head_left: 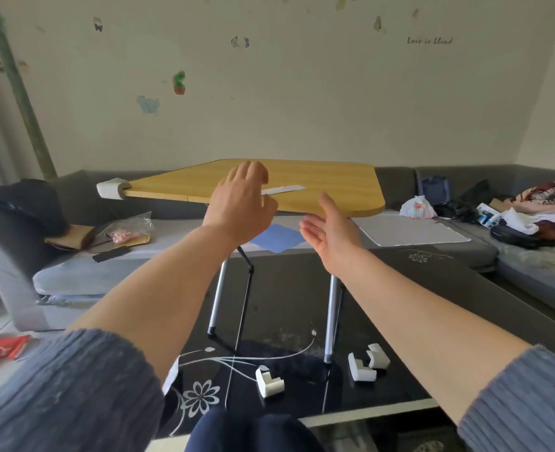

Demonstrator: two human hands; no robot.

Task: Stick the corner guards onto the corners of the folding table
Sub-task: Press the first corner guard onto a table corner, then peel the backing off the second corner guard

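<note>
Nearest the camera, two blue-grey knit sleeves point(74, 386) frame dark trousers below the glossy black worktop point(383, 288) with its white flower print. Both hands are raised and empty, fingers spread. The left hand point(240, 203) hovers palm-down over the near edge of the folding table point(335, 181); the right hand point(331, 230) is palm-up just beneath that edge, near the bare rounded corner to its right. A white paper strip point(284, 189) lies on the wooden top just beyond the left hand. One corner guard point(113, 188) is fitted on the corner far to the left of the left hand. Below the forearms, three loose corner guards point(362, 365) sit on the worktop beside the table's metal legs point(331, 314). A grey sofa point(432, 236) littered with clothes wraps behind, beneath a stickered wall point(302, 93).
</note>
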